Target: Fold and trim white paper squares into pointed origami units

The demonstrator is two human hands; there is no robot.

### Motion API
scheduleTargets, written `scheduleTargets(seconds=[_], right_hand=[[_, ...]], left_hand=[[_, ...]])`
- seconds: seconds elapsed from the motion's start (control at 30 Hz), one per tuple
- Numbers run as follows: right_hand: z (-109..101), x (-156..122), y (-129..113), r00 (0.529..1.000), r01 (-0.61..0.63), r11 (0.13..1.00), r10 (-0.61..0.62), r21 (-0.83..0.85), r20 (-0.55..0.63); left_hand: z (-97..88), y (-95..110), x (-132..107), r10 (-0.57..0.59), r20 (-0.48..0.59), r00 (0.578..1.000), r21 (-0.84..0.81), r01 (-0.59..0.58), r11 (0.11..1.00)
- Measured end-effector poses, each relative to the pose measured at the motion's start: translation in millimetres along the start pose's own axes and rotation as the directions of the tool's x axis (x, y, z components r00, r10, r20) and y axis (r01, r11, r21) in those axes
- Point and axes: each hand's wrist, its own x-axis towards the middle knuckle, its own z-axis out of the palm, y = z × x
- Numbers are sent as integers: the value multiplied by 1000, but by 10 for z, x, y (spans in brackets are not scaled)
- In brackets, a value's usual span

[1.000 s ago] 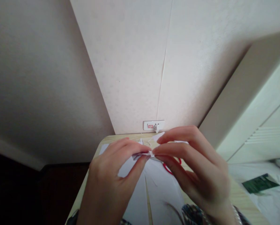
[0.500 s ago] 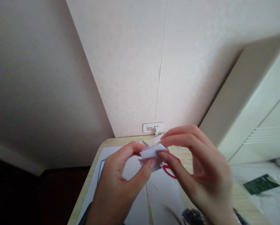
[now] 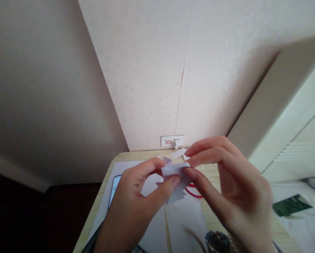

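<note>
A small folded piece of white paper (image 3: 174, 170) is held up between both hands above the table. My left hand (image 3: 136, 196) pinches its left side, the thumb pressed on the front and the index finger at the back edge. At the paper's right corner, my right hand (image 3: 226, 186) grips with thumb and fingertips. Red-handled scissors (image 3: 193, 191) lie just behind and below the paper, partly hidden by it and the right hand. White sheets of paper (image 3: 185, 223) spread on the table under the hands.
The pale wooden table (image 3: 133, 155) stands against a wall with a socket and plug (image 3: 174, 142). A phone (image 3: 115, 188) lies beside the left hand. A small white paper strip (image 3: 178, 153) is at the back. Right of the table, a green packet (image 3: 291, 205) rests on white cloth.
Both hands and the folded paper have shifted slightly right in view. The paper has tilted, with its front face now more bent under the left thumb. Both hands keep their pinch.
</note>
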Motion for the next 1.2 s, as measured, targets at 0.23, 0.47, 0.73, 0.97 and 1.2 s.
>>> scheduleTargets(seconds=[0.23,0.47,0.73,0.97,1.2], right_hand=[[-10,20,26,995,85,988,-77,-129,64],[60,-1,69,986,162,968,-151,-193,72],[12,11,86,954,301,920,-296,-252,56],[23,46,81,961,268,920,-277,-287,9],[-19,11,134,934,358,890,-339,-283,117]], left_hand=[[-26,4,-7,2,-47,999,57,0,998],[-60,-3,11,51,-82,995,128,-41,991],[-78,35,5,47,-86,995,139,-35,990],[-139,3,25,31,-34,999,96,-28,995],[-173,-23,14,66,-14,998,144,-63,988]])
